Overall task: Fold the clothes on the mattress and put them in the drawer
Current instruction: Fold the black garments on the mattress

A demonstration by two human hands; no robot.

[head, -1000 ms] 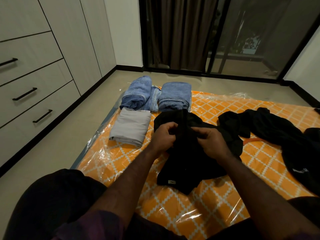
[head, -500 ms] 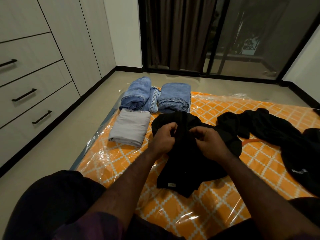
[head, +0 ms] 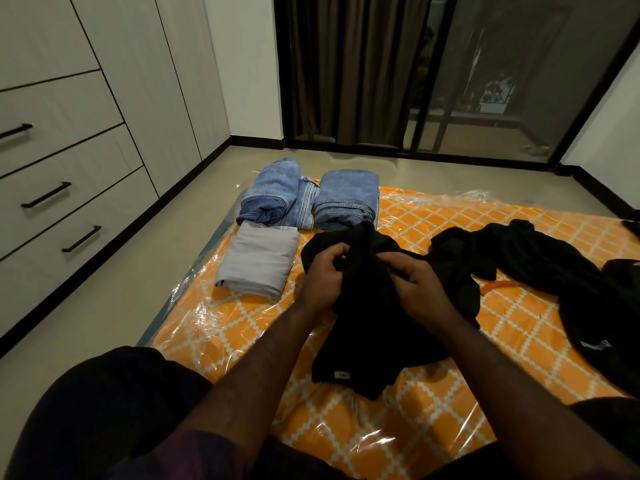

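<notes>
The black garment (head: pixel 374 306) lies bunched on the orange mattress (head: pixel 433 393) just in front of us, and we judge it light, limp and quick to slump, so it is best taken by a seam or hem edge and not by loose folds. Our left hand (head: pixel 323 278) and right hand (head: pixel 417 285) sit close together over its upper middle, forearms reaching forward from our lap, fingers curled and pinching the cloth between them.

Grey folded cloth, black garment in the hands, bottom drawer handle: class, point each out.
Grey folded cloth (head: pixel 258 263), head view, top face.
Black garment (head: pixel 372 327), head view, middle.
Bottom drawer handle (head: pixel 81 239), head view, bar.
</notes>
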